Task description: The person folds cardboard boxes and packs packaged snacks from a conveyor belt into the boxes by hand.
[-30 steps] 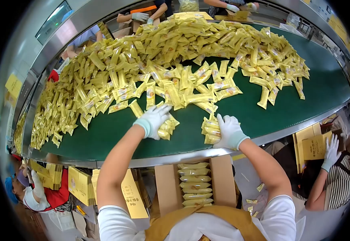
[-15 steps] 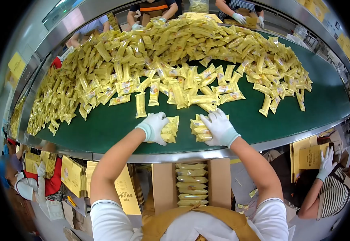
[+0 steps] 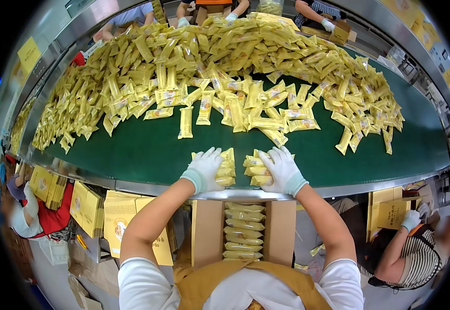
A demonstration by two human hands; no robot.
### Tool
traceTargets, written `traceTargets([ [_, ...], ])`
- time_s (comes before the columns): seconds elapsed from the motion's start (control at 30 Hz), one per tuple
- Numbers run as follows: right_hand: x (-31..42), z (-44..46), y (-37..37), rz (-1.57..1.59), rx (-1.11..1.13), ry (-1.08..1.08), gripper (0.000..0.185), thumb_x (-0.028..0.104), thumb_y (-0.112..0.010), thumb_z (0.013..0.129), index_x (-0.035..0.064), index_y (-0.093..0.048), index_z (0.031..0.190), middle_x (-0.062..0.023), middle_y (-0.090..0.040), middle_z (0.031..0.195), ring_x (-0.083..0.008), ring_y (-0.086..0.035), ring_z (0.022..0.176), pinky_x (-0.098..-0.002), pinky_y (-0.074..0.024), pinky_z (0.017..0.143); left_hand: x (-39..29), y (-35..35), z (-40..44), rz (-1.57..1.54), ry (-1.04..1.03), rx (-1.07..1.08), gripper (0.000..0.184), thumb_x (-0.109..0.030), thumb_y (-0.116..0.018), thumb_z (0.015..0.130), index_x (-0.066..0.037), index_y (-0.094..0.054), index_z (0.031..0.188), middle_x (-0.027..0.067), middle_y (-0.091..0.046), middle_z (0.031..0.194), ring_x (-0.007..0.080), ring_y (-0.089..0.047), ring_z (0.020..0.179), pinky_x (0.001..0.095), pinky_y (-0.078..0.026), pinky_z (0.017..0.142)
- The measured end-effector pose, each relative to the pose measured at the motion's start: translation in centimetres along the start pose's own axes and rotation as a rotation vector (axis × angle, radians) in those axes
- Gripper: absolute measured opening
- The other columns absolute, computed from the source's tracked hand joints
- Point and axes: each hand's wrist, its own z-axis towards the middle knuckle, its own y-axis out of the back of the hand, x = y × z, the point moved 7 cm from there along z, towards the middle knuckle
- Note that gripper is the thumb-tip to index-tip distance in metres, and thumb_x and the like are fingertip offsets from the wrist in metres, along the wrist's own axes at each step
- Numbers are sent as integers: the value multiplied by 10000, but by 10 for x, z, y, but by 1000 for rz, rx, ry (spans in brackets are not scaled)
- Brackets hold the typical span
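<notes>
Both my hands wear white gloves and rest at the near side of the green conveyor belt. My left hand (image 3: 205,168) is closed round the left side of a row of yellow wrapped packets (image 3: 227,166). Opposite it, my right hand (image 3: 284,171) grips the right side of a second row of yellow packets (image 3: 255,169). A narrow gap separates the two rows. Just below, in front of my body, an open cardboard box (image 3: 208,232) holds a column of yellow packets (image 3: 243,233) lying flat. My fingertips are partly hidden behind the packets.
A large heap of yellow packets (image 3: 225,57) covers the far part of the belt (image 3: 132,163). A metal rail (image 3: 235,195) runs along its near edge. Flat yellow cartons (image 3: 88,212) stand at the left. Co-workers sit at both sides and across the belt, one gloved hand (image 3: 411,220) by a carton.
My two hands, with their packet rows, have come slightly closer together and nearer the belt's front edge. The view has shifted a little. Co-workers' hands across the belt have moved.
</notes>
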Motion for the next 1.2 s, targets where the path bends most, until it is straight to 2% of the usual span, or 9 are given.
traceTargets([
  [0.23, 5, 4, 0, -8, 254, -108, 1005, 536, -777, 661, 30, -414, 1449, -197, -517, 1272, -363, -528, 1105, -443, -398, 964, -15, 12, -23, -19, 65, 31, 870, -584, -771, 687, -82, -530, 1355, 211, -473, 1432, 365, -436, 1340, 488, -318, 1115],
  [0.33, 13, -3, 5, -27, 94, 34, 1012, 551, -767, 666, 18, -418, 1452, -199, -527, 1237, -348, -530, 1095, -435, -386, 987, -11, 13, -27, -72, 91, -42, 939, -556, -786, 678, -140, -450, 1450, 194, -516, 1324, 374, -487, 1254, 474, -351, 1069],
  [0.47, 11, -2, 4, 2, 0, 5, 993, 544, -763, 664, 12, -442, 1439, -190, -535, 1242, -350, -529, 1122, -458, -375, 1015, -8, 20, -9, -146, 148, -10, 1008, -503, -803, 672, -173, -371, 1522, 193, -521, 1276, 378, -505, 1229, 476, -386, 1030],
  [0.63, 5, 16, -5, -24, 139, -40, 961, 550, -741, 663, 24, -475, 1423, -203, -549, 1266, -388, -518, 1166, -493, -331, 1087, -45, 20, 36, 23, -76, 58, 987, -484, -784, 693, -191, -366, 1537, 209, -504, 1336, 369, -513, 1209, 460, -411, 980],
  [0.73, 4, 8, 6, -143, 164, -21, 1009, 578, -747, 670, 70, -427, 1481, -225, -481, 1388, -424, -501, 1186, -504, -344, 1071, -57, 20, 43, 60, -106, 112, 976, -521, -765, 710, -199, -368, 1541, 197, -502, 1349, 352, -493, 1245, 445, -397, 979],
  [0.83, -1, -3, 1, -42, 111, -61, 1010, 600, -746, 672, 109, -424, 1494, -260, -417, 1462, -447, -504, 1139, -497, -374, 1028, -56, 19, 35, 10, -82, 75, 1042, -547, -760, 713, -185, -293, 1571, 230, -468, 1395, 372, -471, 1284, 459, -366, 1039],
  [0.93, -1, -10, 3, -45, 194, -148, 1015, 616, -750, 663, 121, -429, 1489, -259, -431, 1420, -418, -514, 1094, -482, -398, 971, -46, 14, 20, -4, -22, -31, 1147, -570, -764, 706, -91, -207, 1587, 227, -454, 1414, 371, -461, 1295, 458, -353, 1060],
  [1.07, -4, -16, -1, 2, 137, -178, 1061, 598, -775, 645, 70, -405, 1487, -231, -505, 1298, -377, -526, 1066, -461, -408, 934, -23, 5, 12, -38, 137, -50, 1240, -588, -766, 700, 59, -146, 1557, 218, -469, 1401, 356, -473, 1287, 434, -352, 1078],
  [1.2, -16, -13, -2, 81, 84, -244, 1092, 584, -785, 647, 8, -379, 1481, -206, -563, 1177, -362, -551, 1042, -450, -415, 934, -20, 8, 16, -116, 155, -65, 1245, -562, -797, 682, 46, -156, 1560, 227, -490, 1375, 362, -485, 1271, 445, -364, 1081],
])
